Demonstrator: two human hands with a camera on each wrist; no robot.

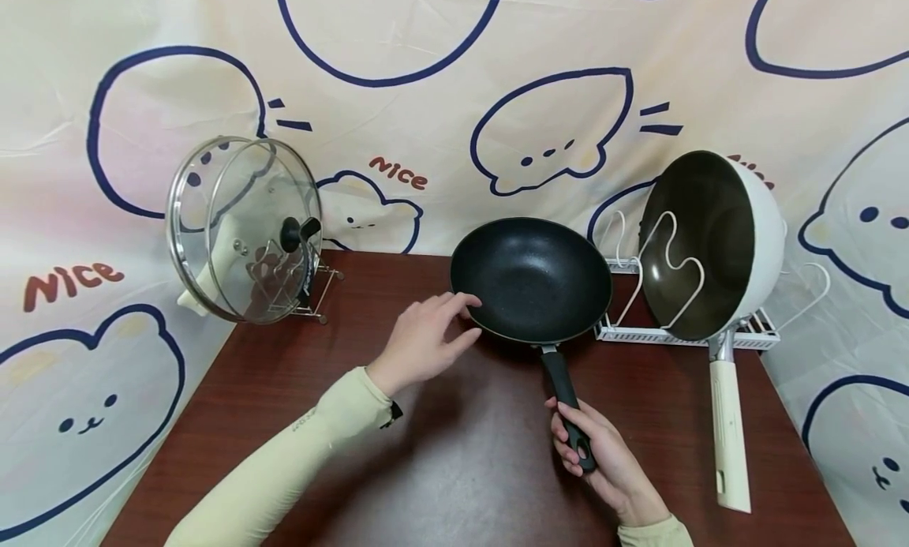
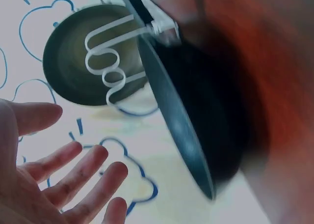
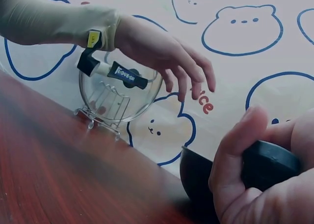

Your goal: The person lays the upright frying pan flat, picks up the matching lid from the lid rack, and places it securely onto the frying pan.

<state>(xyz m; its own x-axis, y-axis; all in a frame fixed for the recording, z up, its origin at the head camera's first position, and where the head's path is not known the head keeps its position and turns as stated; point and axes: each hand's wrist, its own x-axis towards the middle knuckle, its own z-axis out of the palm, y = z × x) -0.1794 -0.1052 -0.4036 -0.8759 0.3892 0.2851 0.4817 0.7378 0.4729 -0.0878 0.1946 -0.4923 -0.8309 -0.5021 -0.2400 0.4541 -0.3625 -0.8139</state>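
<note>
In the head view a black frying pan [image 1: 529, 282] is at the middle of the table, its inside facing up and its handle towards me. My right hand [image 1: 600, 452] grips the end of the black handle [image 1: 561, 381]; in the right wrist view the thumb and fingers wrap round the handle [image 3: 270, 165]. My left hand [image 1: 422, 338] is beside the pan's left rim, with its fingertips overlapping the rim in the head view. The left wrist view has its fingers [image 2: 93, 194] spread and relaxed, with nothing between them and a gap to the pan [image 2: 181, 121].
On the right, a white pan [image 1: 763, 239] with a dark inside leans in a white wire rack [image 1: 685, 338], its cream handle [image 1: 731, 436] jutting towards me. At the left back, glass lids [image 1: 245, 231] stand in a metal wire rack [image 1: 323, 294]. A patterned cloth [image 1: 440, 136] hangs behind the brown table [image 1: 490, 484].
</note>
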